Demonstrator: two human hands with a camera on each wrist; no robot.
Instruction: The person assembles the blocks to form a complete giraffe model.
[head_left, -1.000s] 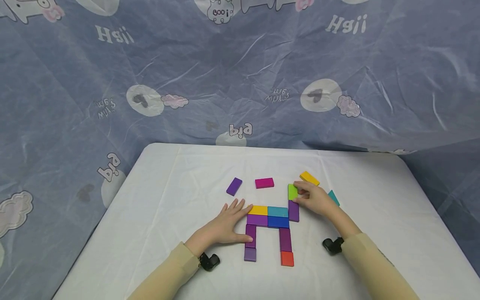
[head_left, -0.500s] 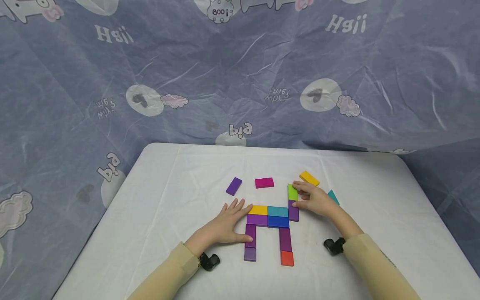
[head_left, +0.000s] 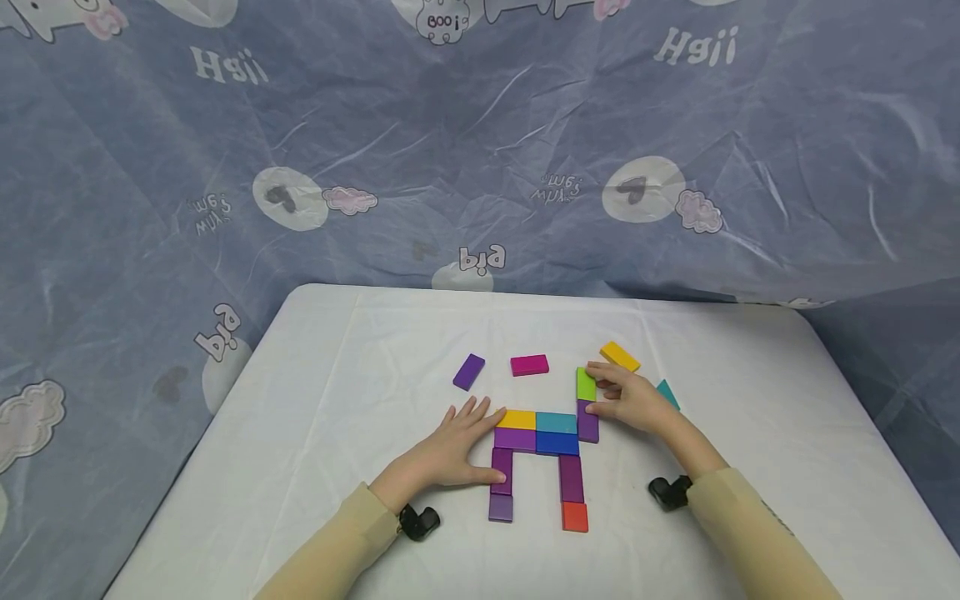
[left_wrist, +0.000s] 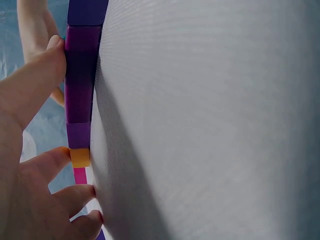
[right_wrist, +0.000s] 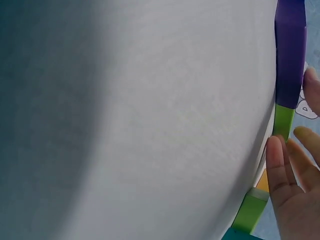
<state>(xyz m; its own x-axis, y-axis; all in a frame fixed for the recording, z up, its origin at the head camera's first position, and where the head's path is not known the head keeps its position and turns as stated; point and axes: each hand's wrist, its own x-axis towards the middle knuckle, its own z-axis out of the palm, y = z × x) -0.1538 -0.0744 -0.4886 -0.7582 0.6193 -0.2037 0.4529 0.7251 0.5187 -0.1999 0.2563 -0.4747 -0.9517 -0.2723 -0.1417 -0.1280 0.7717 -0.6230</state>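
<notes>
Flat colored blocks form a figure with two legs on the white table. My left hand [head_left: 453, 450] lies spread beside it. Its index fingertip meets the yellow block [head_left: 517, 419], and the thumb rests on the upper purple leg block [left_wrist: 80, 75]. At the figure's right side, a light green block [head_left: 586, 385] stands end to end with a purple block [head_left: 588, 423]. My right hand [head_left: 628, 400] touches both: fingertips at the green block's far end, thumb on the purple one. Teal [head_left: 556, 423] and blue [head_left: 557, 444] blocks make up part of the body.
Loose purple [head_left: 468, 372] and magenta [head_left: 529, 365] blocks lie behind the figure. A yellow block [head_left: 619, 357] and a teal block [head_left: 667, 394] lie by my right hand. Another green block [right_wrist: 250, 212] shows in the right wrist view, hidden behind the hand from the head.
My right thumb has slid slightly nearer, from the joint of the green and purple blocks onto the purple one. The left hand and the blocks stay in place.
</notes>
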